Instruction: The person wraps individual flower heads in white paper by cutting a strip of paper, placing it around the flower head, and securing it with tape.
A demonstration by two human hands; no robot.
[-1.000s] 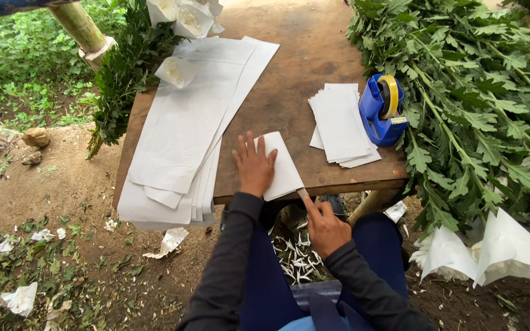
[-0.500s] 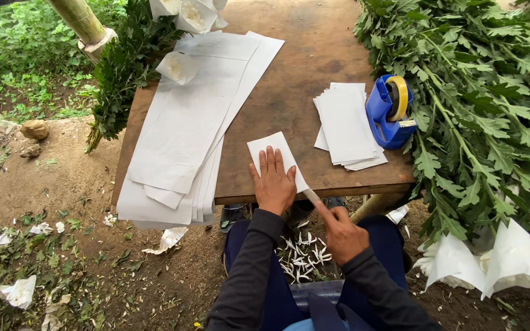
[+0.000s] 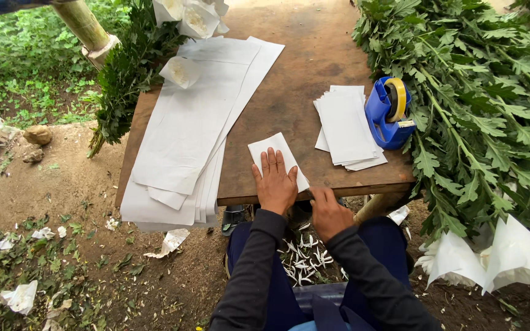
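Nearest to me, between my knees, a scatter of white paper scraps (image 3: 305, 260) lies on the dirt, partly hidden by my dark sleeves. My right hand (image 3: 329, 213) sits at the near edge of the wooden table (image 3: 295, 92), fingers curled over or just under the rim. I cannot tell whether it grips the paper's edge or only the wood, since the table lip covers the fingertips.

My left hand (image 3: 275, 182) lies flat with fingers spread and close together, pressing down on the small white sheet (image 3: 274, 152). That sheet rests at the near edge of the table, between the two paper piles, tilted a little. I judge the flat palm keeps it from sliding.

To the left, a stack of long white sheets (image 3: 191, 129) overhangs the near table edge, fanned so each strip can be picked off. To the right, a pile of small cut sheets (image 3: 346, 125) sits just beside a blue tape dispenser (image 3: 389, 113) with a yellow roll, both within easy reach.

Farther right, a heap of leafy green stems (image 3: 473, 92) covers the table's side and runs out of frame. At the far left, paper-wrapped bunches (image 3: 185, 18) are cut off by the top edge, so their contents are unclear.
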